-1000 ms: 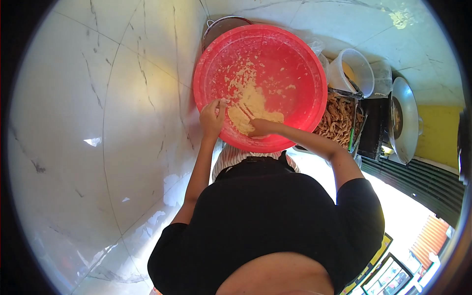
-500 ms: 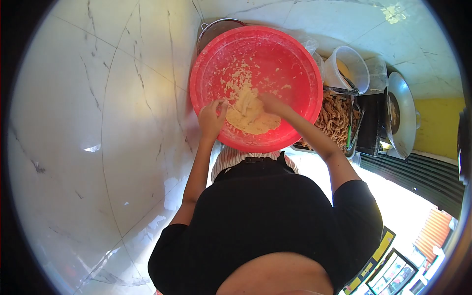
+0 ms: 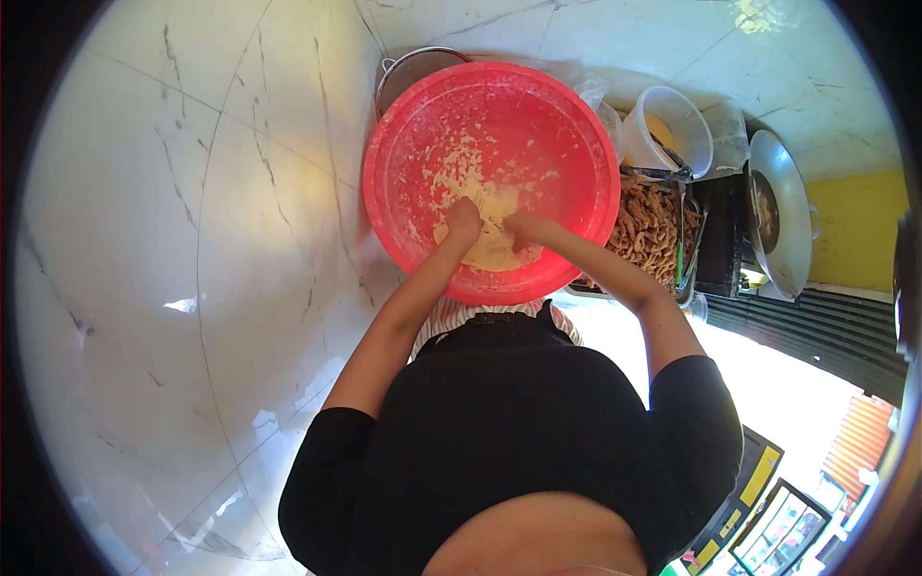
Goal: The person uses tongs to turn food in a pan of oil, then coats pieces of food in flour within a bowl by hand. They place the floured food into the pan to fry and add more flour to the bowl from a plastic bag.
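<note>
A wide red basin holds a heap of pale yellow flour, with clumps stuck to its far inner wall. My left hand is in the flour at the left of the heap, its fingers curled downward and closed. Close beside it on the right, my right hand is also curled into the flour. The fingertips of both hands are hidden, so whatever lies in them cannot be made out.
Right of the basin is a tray of brown fried strips with a green-handled utensil. Behind it stands a clear plastic tub. A large metal wok sits farther right. A tiled marble-look wall rises at the left.
My left hand has moved from the basin's left side inward and down into the flour, its fingers closing. My right hand has come slightly lower. The view has shifted a little.
</note>
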The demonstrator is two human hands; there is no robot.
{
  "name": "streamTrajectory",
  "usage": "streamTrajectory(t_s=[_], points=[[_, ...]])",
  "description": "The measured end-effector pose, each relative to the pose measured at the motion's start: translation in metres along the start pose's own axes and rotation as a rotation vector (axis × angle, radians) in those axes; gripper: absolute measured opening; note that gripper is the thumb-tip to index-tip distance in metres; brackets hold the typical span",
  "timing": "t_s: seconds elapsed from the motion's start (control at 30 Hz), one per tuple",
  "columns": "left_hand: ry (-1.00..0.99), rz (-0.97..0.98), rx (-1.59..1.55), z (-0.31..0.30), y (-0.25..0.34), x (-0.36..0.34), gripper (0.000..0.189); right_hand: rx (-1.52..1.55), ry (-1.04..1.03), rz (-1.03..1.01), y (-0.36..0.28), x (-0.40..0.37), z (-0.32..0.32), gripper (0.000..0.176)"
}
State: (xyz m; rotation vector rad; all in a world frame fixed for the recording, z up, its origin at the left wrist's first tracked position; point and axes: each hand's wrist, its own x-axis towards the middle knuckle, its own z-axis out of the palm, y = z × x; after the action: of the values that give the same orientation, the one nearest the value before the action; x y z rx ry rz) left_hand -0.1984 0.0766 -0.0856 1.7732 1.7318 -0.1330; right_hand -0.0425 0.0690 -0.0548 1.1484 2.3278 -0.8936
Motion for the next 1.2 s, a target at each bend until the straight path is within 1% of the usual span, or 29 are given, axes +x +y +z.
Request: streamTrajectory(t_s=[0.03,0.07,0.13,0.2,0.23,0.27,0.3,0.33,0.37,0.4,0.47,0.5,0.57,0.6,0.67,0.7,0.73,0.77,0.8,0.87,0.9,0.97,1.0,1.03,1.07,1.1,1.13,1.2], points=[[0.052,-0.021,-0.07,0.009,-0.001,0.006,0.037,0.018,0.044,0.125,0.003,-0.004,-0.007,0.031],[0.103,-0.043,-0.141,0.017,-0.003,0.012,0.035,0.02,0.046,0.127,0.014,-0.002,-0.006,0.031],[0.105,-0.044,-0.171,0.013,-0.008,0.012,0.034,0.294,0.433,0.218,0.048,0.013,0.014,0.027],[0.106,-0.048,-0.204,0.01,-0.017,0.016,0.033,0.3,0.443,0.22,0.086,0.042,0.055,0.025],[0.086,-0.045,-0.138,0.008,-0.023,0.02,0.033,0.298,0.457,0.218,0.083,0.043,0.055,0.024],[0.068,-0.042,-0.073,0.006,-0.028,0.023,0.033,0.299,0.456,0.217,0.08,0.04,0.058,0.024],[0.067,-0.045,-0.073,-0.003,-0.029,0.018,0.033,0.198,0.413,0.159,0.052,0.022,0.044,0.022],[0.028,0.011,-0.003,-0.019,-0.026,0.007,0.032,0.096,0.371,0.102,0.026,0.012,0.037,0.023],[-0.011,0.066,0.066,-0.029,-0.025,0.0,0.031,0.083,0.325,0.12,0.012,0.018,0.044,0.023],[-0.011,0.062,0.065,-0.025,-0.031,0.005,0.031,0.07,0.28,0.136,0.0,0.026,0.052,0.024],[-0.064,-0.018,0.087,-0.013,-0.045,0.019,0.03,0.16,0.432,0.017,-0.025,0.033,0.06,0.023],[-0.058,-0.023,0.085,-0.016,-0.045,0.017,0.03,0.156,0.432,0.01,-0.037,0.036,0.058,0.023],[-0.124,-0.039,0.135,-0.027,-0.042,0.008,0.029,0.175,0.217,0.011,-0.059,0.039,0.047,0.019],[-0.118,-0.044,0.133,-0.029,-0.045,0.01,0.029,0.171,0.217,0.004,-0.065,0.044,0.047,0.019],[-0.079,-0.077,0.009,-0.03,-0.052,0.013,0.033,0.191,0.093,0.042,-0.074,0.048,0.049,0.025],[-0.078,-0.08,0.007,-0.037,-0.052,0.008,0.033,0.189,0.092,0.039,-0.08,0.044,0.048,0.025],[-0.026,-0.081,-0.057,-0.048,-0.051,-0.001,0.035,0.205,0.153,0.084,-0.089,0.034,0.043,0.029],[0.026,-0.082,-0.121,-0.056,-0.05,-0.008,0.036,0.221,0.215,0.131,-0.094,0.029,0.04,0.033],[0.025,-0.085,-0.121,-0.057,-0.054,-0.009,0.036,0.222,0.213,0.129,-0.091,0.031,0.041,0.033],[0.094,-0.049,-0.165,-0.06,-0.061,-0.008,0.036,0.385,0.122,-0.019,-0.076,0.039,0.036,0.04],[0.095,-0.052,-0.165,-0.06,-0.064,-0.007,0.036,0.384,0.121,-0.021,-0.071,0.039,0.03,0.04],[0.136,-0.044,-0.122,-0.057,-0.07,-0.005,0.033,0.591,-0.027,-0.092,-0.063,0.035,0.012,0.041],[0.137,-0.045,-0.121,-0.059,-0.071,-0.006,0.033,0.624,-0.019,-0.024,-0.06,0.032,-0.005,0.039],[0.182,-0.024,-0.122,-0.062,-0.071,-0.009,0.032,0.655,-0.011,0.044,-0.055,0.031,-0.019,0.037],[0.226,-0.004,-0.122,-0.064,-0.071,-0.012,0.03,0.593,0.16,0.057,-0.048,0.037,-0.023,0.035],[0.226,-0.007,-0.122,-0.066,-0.071,-0.013,0.03,0.529,0.33,0.07,-0.04,0.046,-0.024,0.032],[0.242,-0.02,-0.152,-0.067,-0.07,-0.013,0.03,0.528,0.329,0.068,-0.03,0.059,-0.024,0.032],[0.26,-0.037,-0.18,-0.068,-0.072,-0.015,0.029,0.411,0.737,0.098,-0.013,0.089,-0.015,0.027]])
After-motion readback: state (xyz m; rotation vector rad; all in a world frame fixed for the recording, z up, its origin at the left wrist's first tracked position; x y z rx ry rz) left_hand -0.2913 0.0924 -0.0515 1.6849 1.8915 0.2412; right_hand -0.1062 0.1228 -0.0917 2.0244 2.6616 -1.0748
